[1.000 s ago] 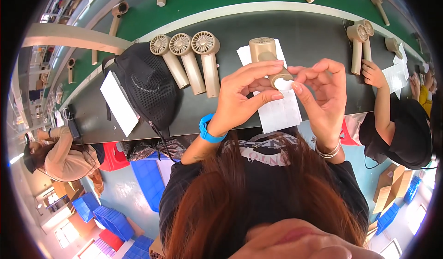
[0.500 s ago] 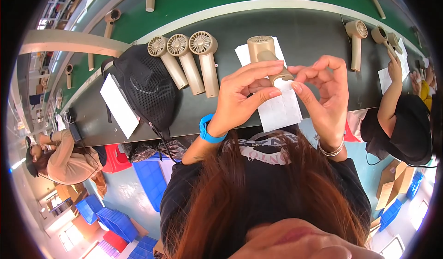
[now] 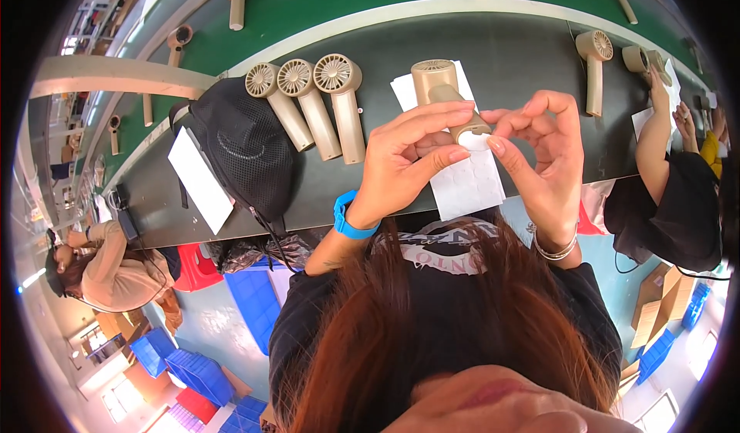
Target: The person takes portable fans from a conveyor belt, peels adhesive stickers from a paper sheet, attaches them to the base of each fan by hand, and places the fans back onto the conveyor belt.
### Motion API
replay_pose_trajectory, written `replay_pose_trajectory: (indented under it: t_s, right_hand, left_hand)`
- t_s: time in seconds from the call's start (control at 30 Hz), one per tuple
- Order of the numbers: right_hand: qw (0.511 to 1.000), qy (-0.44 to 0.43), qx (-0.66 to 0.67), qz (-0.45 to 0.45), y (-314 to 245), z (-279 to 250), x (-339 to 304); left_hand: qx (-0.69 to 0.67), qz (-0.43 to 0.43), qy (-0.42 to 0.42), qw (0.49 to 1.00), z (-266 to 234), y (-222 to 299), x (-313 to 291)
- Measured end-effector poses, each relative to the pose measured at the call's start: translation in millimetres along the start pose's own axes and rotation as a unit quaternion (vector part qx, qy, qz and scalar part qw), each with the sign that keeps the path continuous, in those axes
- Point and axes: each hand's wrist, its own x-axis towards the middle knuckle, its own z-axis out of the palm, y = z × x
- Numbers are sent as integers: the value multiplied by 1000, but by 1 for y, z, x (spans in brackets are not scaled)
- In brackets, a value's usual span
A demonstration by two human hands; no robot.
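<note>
A gold handheld fan [image 3: 433,80] lies with its head away from me and its handle end toward me, over white sheets [image 3: 472,186]. My left hand [image 3: 405,155] is closed about the handle end, fingers above and thumb below. At that end sits a small white rounded piece [image 3: 474,141], its exact kind unclear. The thumb and fingertips of my right hand [image 3: 543,151] pinch at the piece's edge beside the handle. Three more gold handheld fans [image 3: 339,109] lie side by side on the dark worktable [image 3: 385,36], left of my hands.
A black mesh backpack [image 3: 247,148] and a white card [image 3: 200,182] lie at the left. Beyond the table's pale rail, a green belt [image 3: 331,1] carries several fans. Another fan [image 3: 595,70] lies to the right, near a co-worker's arm [image 3: 655,140]. A second person sits far left.
My hands and the fan in them stay almost still. Fans on the green belt have shifted slightly left. The co-worker at the right has moved their arms, and a second hand now shows there.
</note>
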Motion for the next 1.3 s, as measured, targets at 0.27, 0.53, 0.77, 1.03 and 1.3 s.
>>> replay_pose_trajectory:
  t_s: [0.27, 0.53, 0.77, 1.03, 1.3]
  right_hand:
    - [1000, 7, -8, 3, -2, 1, 0]
    - [1000, 5, -19, 5, -2, 0, -1]
    - [1000, 6, -24, 10, -3, 1, 0]
    - [999, 17, -49, 7, -4, 3, -1]
    - [992, 28, -124, -29, -2, 1, 1]
  left_hand:
    - [-18, -3, 3, 1000, 1, -1, 0]
    - [-30, -17, 2, 999, 3, 2, -1]
    - [-48, -13, 21, 999, 6, -1, 0]
    - [-77, -38, 83, 993, 18, 3, 0]
    - [-74, -31, 82, 993, 19, 2, 0]
